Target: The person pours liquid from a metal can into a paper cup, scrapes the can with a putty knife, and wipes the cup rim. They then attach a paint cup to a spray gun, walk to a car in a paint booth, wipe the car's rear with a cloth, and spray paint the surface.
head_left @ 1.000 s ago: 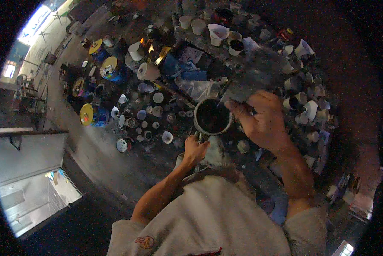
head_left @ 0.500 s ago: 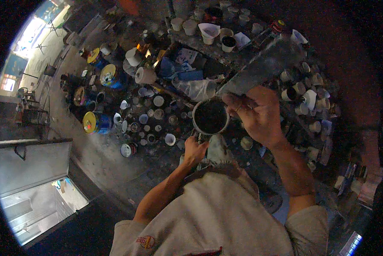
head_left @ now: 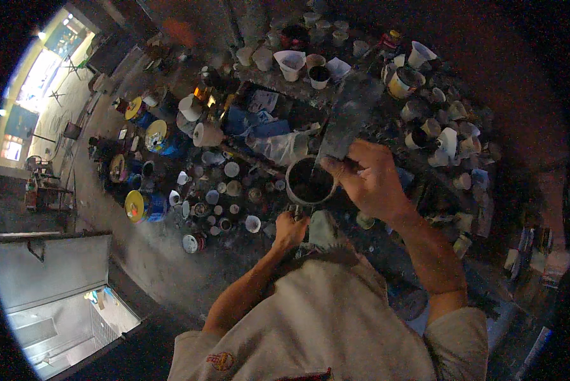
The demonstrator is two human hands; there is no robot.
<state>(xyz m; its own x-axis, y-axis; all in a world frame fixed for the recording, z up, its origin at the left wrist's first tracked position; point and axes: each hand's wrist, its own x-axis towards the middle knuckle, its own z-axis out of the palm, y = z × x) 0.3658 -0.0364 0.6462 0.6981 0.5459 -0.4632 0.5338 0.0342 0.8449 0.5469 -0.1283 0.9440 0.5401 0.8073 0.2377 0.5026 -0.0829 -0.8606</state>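
Close in front of me is a round, grey-rimmed cup (head_left: pixel 289 185) with dark contents. My left hand (head_left: pixel 290 230) is closed just below it around a handle-like part, mostly hidden by the fingers. Over the cup's right rim, my right hand (head_left: pixel 370 176) pinches a flat grey strip (head_left: pixel 349 111) between thumb and fingers. The strip's lower end is at the cup's mouth, and its upper part looks broad and blurred. How deep the lower end reaches cannot be made out in the dim light.
Many small tubs (head_left: pixel 232 169) and cans cover the floor ahead and left. Larger blue drums with yellow tops (head_left: pixel 159 136) stand farther left. Stacked used cups (head_left: pixel 447 143) crowd the right side, more tubs (head_left: pixel 291 63) the far ledge. An open lit cabinet (head_left: pixel 62 330) is at lower left.
The grey strip has swung left and steeper, and my right hand has shifted slightly left and lower against the cup. My left hand keeps its hold. The whole view has turned slightly.
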